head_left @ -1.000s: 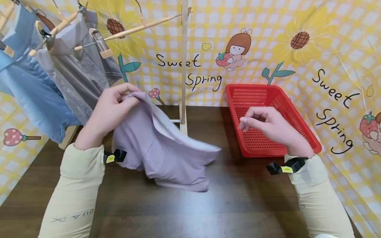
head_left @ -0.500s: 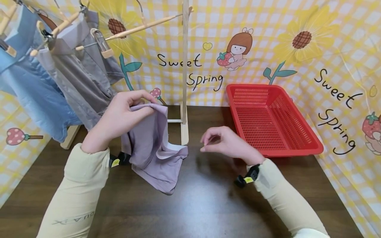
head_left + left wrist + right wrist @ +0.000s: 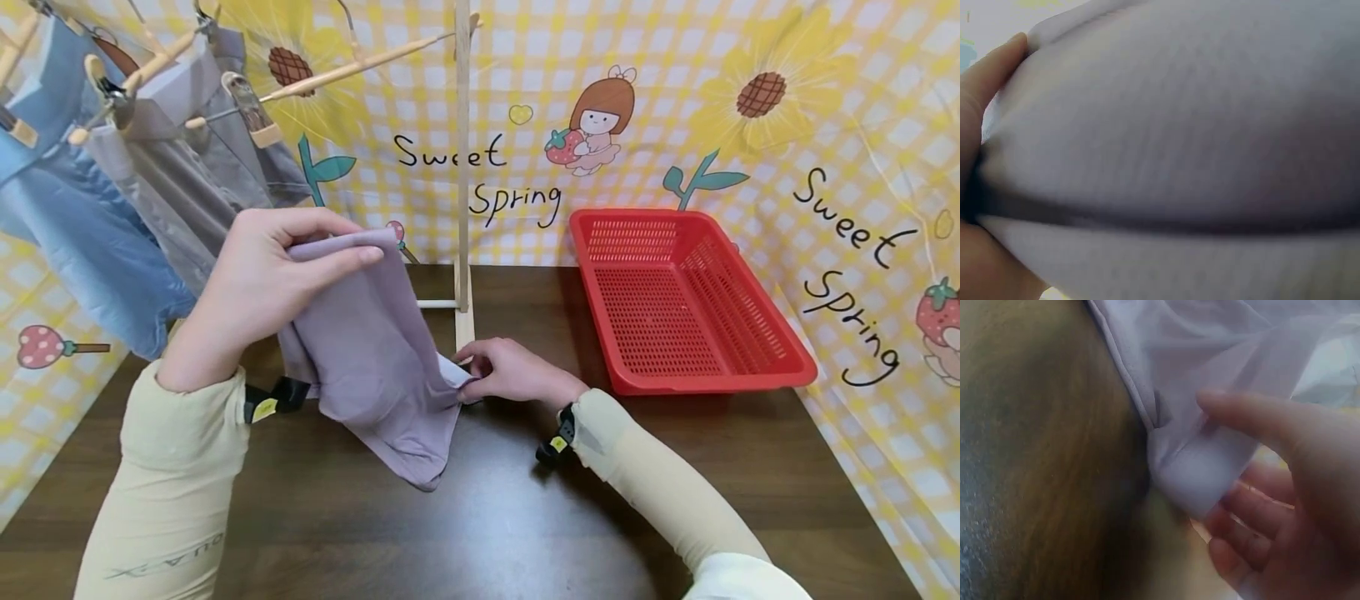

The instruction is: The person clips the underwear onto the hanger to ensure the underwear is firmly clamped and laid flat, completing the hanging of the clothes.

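A pair of light purple shorts hangs from my left hand, which pinches one end of the waistband between thumb and fingers. In the left wrist view, the purple cloth fills most of the picture. My right hand is at the other end of the waistband, lower and to the right, where white lining shows. The right wrist view has that corner of the cloth between the thumb and the fingers of my right hand. The lower hem hangs close over the dark wooden table; contact is unclear.
A red perforated basket stands at the back right. At the left, blue shorts and grey garments hang from clip hangers. A bare wooden hanger hangs beside the upright post of a wooden rack.
My right hand has come left from over the basket and now pinches the waistband's free end. The swinging shorts have settled below my left hand, which keeps its pinch.
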Motion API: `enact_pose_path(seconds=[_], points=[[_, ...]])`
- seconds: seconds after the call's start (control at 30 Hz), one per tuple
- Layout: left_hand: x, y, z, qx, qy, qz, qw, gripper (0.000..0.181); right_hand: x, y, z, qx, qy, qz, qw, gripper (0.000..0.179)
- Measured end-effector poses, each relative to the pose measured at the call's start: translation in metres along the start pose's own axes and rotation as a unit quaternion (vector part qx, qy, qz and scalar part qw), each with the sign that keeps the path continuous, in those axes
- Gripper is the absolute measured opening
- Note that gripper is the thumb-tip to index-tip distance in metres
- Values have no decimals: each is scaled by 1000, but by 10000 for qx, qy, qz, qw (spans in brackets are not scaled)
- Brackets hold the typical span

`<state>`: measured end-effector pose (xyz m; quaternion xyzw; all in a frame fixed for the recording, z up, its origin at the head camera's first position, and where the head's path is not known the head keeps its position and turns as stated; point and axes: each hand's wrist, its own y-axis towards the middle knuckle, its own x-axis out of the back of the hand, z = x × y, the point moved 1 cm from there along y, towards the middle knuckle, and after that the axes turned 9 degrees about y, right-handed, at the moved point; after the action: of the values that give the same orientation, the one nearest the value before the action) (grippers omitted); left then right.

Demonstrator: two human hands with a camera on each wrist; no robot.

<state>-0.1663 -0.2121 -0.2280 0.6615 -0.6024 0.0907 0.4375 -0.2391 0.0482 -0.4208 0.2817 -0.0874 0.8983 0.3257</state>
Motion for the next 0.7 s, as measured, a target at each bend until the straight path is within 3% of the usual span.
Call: enact_pose_path(seconds=[0.1, 0.2, 0.3, 0.47, 0.6, 0.7], points=[[5, 2, 4, 114, 116, -309, 9994, 15, 5, -4, 4, 235, -129, 113, 9996, 9], [9, 4, 12, 148, 322, -790, 9962, 18, 15, -15, 10, 363, -232, 188, 9989, 24], [11, 5, 22, 450, 596, -1166, 9904, 25, 26, -28, 17, 289, -256, 281, 9989, 35], [5, 1, 38, 988, 638, -1480, 9820, 32, 41, -51, 41, 216, -223, 513, 9982, 36], [-1, 0, 38, 895, 521, -2159, 9709, 33, 40, -64, 67, 426, -90, 798, 9959, 21], [2, -3, 25, 518, 816, -2927, 9513, 34, 25, -68, 91, 879, -15, 1181, 9891, 20]])
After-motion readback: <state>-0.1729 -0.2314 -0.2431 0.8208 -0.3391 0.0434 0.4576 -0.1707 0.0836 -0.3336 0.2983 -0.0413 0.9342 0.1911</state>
